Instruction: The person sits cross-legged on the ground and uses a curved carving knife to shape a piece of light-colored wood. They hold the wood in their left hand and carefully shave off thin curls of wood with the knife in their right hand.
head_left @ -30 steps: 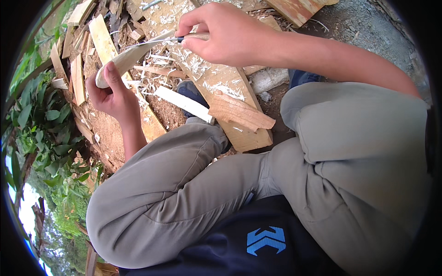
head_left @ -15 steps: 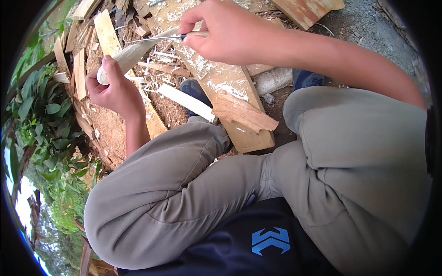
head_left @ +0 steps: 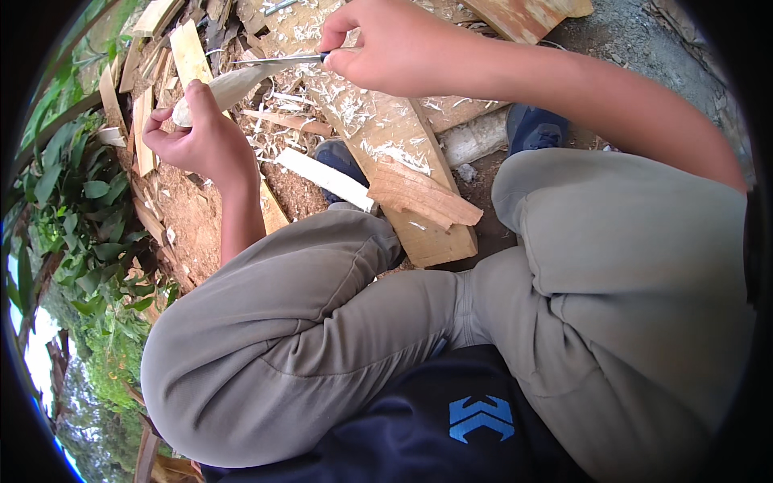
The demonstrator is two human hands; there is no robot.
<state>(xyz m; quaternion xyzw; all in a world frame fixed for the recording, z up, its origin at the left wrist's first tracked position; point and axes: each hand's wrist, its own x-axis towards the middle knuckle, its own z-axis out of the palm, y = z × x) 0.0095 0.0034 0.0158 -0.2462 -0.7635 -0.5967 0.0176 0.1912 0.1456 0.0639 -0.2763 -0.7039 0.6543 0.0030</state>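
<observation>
My left hand (head_left: 201,137) is closed around the wide, rounded end of a pale carved piece of wood (head_left: 233,85), its thumb lying along the top. From there the wood narrows toward my right hand (head_left: 382,47). That hand grips a knife (head_left: 278,60) by its handle, and the fingers cover most of the handle. The thin blade points left and lies across the wood's narrower part, seemingly touching it. Whether the edge bites in cannot be made out. Below my right hand, a thick plank (head_left: 403,169) is strewn with curled shavings.
A reddish offcut (head_left: 424,193) rests on the plank's near end, beside a pale strip (head_left: 326,179). Boards (head_left: 189,52) and wood scraps cover the ground at the far left. My shoes (head_left: 538,129) flank the plank. Leafy plants (head_left: 68,185) grow at the left.
Both hands have shifted slightly, the right one upward. The knife blade lies flatter and a little higher along the wood. Both grips are unchanged.
</observation>
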